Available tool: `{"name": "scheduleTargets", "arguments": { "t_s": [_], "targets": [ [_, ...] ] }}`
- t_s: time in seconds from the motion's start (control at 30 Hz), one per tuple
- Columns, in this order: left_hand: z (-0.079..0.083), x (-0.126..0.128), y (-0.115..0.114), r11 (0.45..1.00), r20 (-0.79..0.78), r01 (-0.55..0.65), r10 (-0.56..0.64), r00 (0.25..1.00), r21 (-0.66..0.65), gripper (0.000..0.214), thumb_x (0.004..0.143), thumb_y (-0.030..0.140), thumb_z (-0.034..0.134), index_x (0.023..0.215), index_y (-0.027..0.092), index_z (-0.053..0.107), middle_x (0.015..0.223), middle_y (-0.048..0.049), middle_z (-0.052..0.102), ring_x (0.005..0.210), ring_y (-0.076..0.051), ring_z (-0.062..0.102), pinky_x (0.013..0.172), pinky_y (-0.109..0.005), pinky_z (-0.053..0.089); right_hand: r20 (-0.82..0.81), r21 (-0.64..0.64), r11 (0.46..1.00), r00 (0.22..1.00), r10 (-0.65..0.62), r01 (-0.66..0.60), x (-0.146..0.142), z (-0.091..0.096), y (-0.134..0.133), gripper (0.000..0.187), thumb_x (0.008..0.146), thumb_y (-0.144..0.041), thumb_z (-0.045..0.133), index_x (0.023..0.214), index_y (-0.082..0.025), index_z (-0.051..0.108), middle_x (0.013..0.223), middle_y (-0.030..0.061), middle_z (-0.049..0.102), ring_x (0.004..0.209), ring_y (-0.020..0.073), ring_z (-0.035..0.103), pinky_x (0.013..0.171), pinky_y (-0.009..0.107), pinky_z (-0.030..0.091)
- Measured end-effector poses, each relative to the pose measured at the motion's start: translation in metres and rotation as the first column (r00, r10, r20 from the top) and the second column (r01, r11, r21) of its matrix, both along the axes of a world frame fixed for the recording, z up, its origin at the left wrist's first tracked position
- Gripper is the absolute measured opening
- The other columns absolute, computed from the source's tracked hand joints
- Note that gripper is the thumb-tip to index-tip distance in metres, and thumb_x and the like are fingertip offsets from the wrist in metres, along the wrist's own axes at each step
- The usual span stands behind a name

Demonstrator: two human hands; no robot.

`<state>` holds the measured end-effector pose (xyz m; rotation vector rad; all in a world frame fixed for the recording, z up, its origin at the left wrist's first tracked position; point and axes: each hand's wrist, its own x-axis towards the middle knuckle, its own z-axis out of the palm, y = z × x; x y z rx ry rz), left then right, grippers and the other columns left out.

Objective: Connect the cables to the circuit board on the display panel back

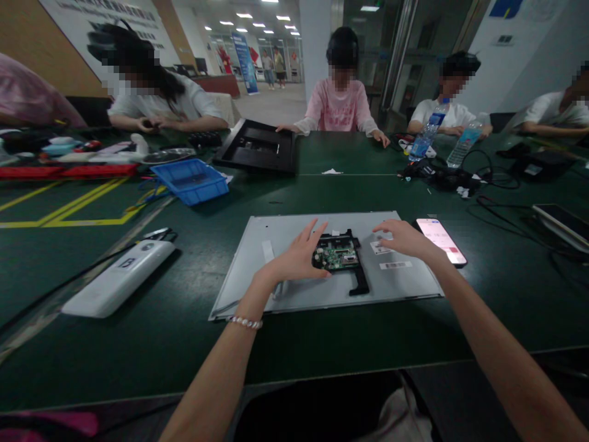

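Note:
A flat grey display panel (248,258) lies back side up on the green table in front of me. On its middle rests a green circuit board (338,259) set in a black plastic bracket (361,279). My left hand (297,255) is at the board's left edge, fingers spread, covering part of it; whether it touches the board I cannot tell. To the right of the bracket, my right hand (401,238) hovers over the panel near a white label (381,247), fingers apart and holding nothing. A barcode sticker (396,265) shows below it.
A lit smartphone (440,240) lies by the panel's right edge. On the left is a white power bank (122,276) with a cable. Farther back are a blue basket (191,181), a black monitor shell (257,147) touched by a person opposite, and water bottles (427,132).

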<state>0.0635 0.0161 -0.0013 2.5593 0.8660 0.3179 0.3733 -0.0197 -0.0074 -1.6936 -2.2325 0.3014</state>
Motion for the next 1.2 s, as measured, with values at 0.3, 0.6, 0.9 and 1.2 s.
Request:
{"name": "scheduleTargets", "arguments": {
  "t_s": [0.3, 0.6, 0.9, 1.2],
  "targets": [
    [0.011, 0.026, -0.023, 0.984, -0.007, 0.141, -0.141, 0.99, 0.111, 0.064, 0.082, 0.041, 0.055, 0.14, 0.027, 0.03, 0.15, -0.0061, 0.018, 0.137, -0.031, 0.018, 0.112, -0.048, 0.02, -0.047, -0.09, 0.996, 0.999, -0.005, 0.001, 0.018, -0.008, -0.007, 0.024, 0.074, -0.023, 0.057, 0.095, -0.021, 0.069, 0.089, 0.0043, 0.067, 0.079, 0.0178, 0.061, 0.072, 0.03, 0.047],
    [0.003, 0.026, -0.019, 0.98, -0.043, 0.159, -0.155, 0.987, 0.123, 0.06, 0.082, 0.04, 0.053, 0.137, 0.025, 0.036, 0.149, -0.0074, 0.023, 0.136, -0.03, 0.021, 0.11, -0.049, 0.022, -0.205, -0.065, 0.983, 0.961, -0.184, 0.174, 0.019, -0.013, -0.014, 0.02, 0.074, -0.031, 0.056, 0.082, -0.02, 0.071, 0.078, 0.0032, 0.069, 0.067, 0.0159, 0.062, 0.061, 0.027, 0.045],
    [0.004, 0.029, -0.02, 0.979, -0.079, 0.151, -0.141, 0.987, 0.14, 0.055, 0.084, 0.04, 0.052, 0.136, 0.027, 0.037, 0.148, -0.0051, 0.027, 0.137, -0.028, 0.019, 0.111, -0.048, 0.02, -0.633, -0.346, 0.936, 0.72, -0.286, 0.067, -0.004, -0.018, -0.024, 0.026, 0.077, -0.03, 0.057, 0.096, -0.017, 0.068, 0.079, 0.0067, 0.071, 0.072, 0.0178, 0.067, 0.059, 0.028, 0.053],
    [0.004, 0.03, -0.022, 0.976, -0.064, 0.16, -0.152, 0.986, 0.148, 0.053, 0.085, 0.036, 0.052, 0.135, 0.025, 0.038, 0.147, -0.0057, 0.029, 0.137, -0.028, 0.021, 0.112, -0.049, 0.02, -0.542, -0.223, 0.964, 0.803, -0.248, 0.147, -0.023, -0.021, -0.028, 0.022, 0.071, -0.032, 0.064, 0.086, -0.019, 0.073, 0.082, 0.0068, 0.071, 0.059, 0.0145, 0.063, 0.055, 0.027, 0.049]
  ]
}}
